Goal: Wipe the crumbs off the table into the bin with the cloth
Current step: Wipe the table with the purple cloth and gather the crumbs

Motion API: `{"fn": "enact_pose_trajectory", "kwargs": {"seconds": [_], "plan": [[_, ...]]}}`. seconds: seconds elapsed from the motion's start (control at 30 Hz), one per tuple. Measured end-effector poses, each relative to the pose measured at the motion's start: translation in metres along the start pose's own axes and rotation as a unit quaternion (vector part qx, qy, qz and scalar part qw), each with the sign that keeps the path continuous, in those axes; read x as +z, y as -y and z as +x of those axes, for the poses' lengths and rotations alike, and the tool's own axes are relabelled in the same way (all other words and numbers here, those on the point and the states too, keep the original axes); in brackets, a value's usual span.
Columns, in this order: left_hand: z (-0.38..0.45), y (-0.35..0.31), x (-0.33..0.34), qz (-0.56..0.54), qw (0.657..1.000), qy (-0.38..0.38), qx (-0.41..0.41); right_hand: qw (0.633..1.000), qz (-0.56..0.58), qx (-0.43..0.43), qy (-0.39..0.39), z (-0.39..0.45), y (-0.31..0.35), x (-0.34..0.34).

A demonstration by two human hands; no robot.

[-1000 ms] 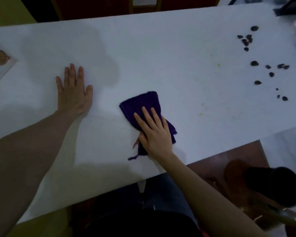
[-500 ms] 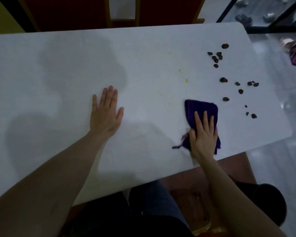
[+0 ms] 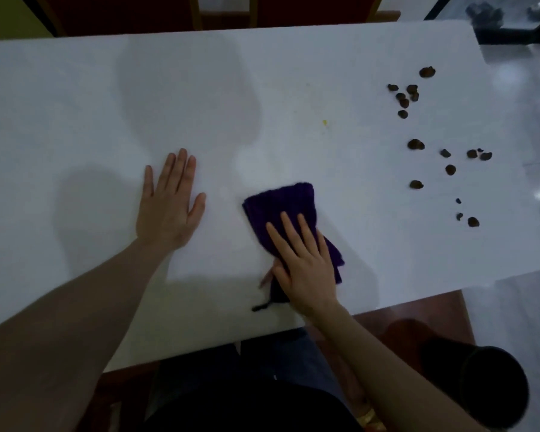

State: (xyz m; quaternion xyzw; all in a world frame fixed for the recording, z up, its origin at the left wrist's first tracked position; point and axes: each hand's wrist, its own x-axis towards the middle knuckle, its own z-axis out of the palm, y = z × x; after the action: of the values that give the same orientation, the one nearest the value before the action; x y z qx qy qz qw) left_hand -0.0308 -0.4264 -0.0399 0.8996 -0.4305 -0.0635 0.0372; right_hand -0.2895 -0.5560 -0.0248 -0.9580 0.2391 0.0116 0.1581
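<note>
A folded purple cloth [image 3: 281,204] lies on the white table [image 3: 75,104] near its front edge. My right hand [image 3: 303,260] presses flat on the cloth's near half, thumb tucked under its edge. Several dark brown crumbs [image 3: 415,145] are scattered on the table's right part, well to the right of the cloth and apart from it. My left hand [image 3: 169,204] rests flat on the table, palm down, fingers apart, left of the cloth. A dark round bin [image 3: 487,388] stands on the floor below the table's front right corner.
A few tiny yellow specks [image 3: 325,122] sit mid-table. Red chair backs [image 3: 225,10] stand behind the far edge. A brown wooden seat [image 3: 418,319] shows below the table's right front. The table's right edge borders a shiny grey floor [image 3: 536,120].
My right hand slid the cloth right toward the crumbs, then back left to the middle. My left hand stayed flat on the table. The view shifted with my head.
</note>
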Motion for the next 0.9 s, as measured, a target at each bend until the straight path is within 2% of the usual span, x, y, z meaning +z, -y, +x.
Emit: {"fn": "enact_pose_trajectory", "kwargs": {"seconds": [0.07, 0.17, 0.3, 0.37, 0.43, 0.53, 0.63, 0.7, 0.8, 0.9], "plan": [[0.002, -0.001, -0.002, -0.003, 1.000, 0.003, -0.002, 1.000, -0.018, 0.006, -0.007, -0.019, -0.029, -0.007], [0.002, 0.000, -0.001, 0.000, 1.000, 0.001, -0.002, 0.997, -0.038, 0.072, -0.008, -0.008, -0.072, -0.026], [0.002, 0.002, 0.000, 0.001, 1.000, -0.003, 0.001, 0.979, -0.012, 0.196, -0.046, 0.078, -0.090, -0.039], [0.001, 0.001, 0.001, 0.004, 1.000, -0.005, 0.002, 0.975, 0.008, 0.215, -0.063, 0.119, -0.074, -0.037], [0.000, 0.001, 0.002, 0.006, 1.000, -0.007, 0.000, 0.978, 0.021, 0.196, -0.064, 0.147, -0.045, -0.030], [-0.001, 0.001, 0.003, 0.015, 1.000, -0.011, 0.002, 0.991, 0.010, 0.123, -0.059, 0.153, 0.007, -0.015], [-0.001, 0.001, 0.001, 0.015, 1.000, -0.011, 0.000, 1.000, -0.005, 0.003, -0.023, 0.108, 0.037, 0.001], [-0.001, 0.001, 0.001, 0.015, 1.000, -0.008, -0.002, 0.999, 0.002, -0.048, 0.005, 0.069, 0.029, 0.002], [0.001, 0.000, 0.000, 0.013, 1.000, -0.011, -0.002, 0.998, -0.002, -0.054, 0.010, 0.033, -0.017, -0.009], [0.002, -0.001, 0.000, 0.012, 1.000, -0.014, -0.002, 0.999, -0.025, 0.030, -0.003, 0.042, -0.072, -0.031]]}}
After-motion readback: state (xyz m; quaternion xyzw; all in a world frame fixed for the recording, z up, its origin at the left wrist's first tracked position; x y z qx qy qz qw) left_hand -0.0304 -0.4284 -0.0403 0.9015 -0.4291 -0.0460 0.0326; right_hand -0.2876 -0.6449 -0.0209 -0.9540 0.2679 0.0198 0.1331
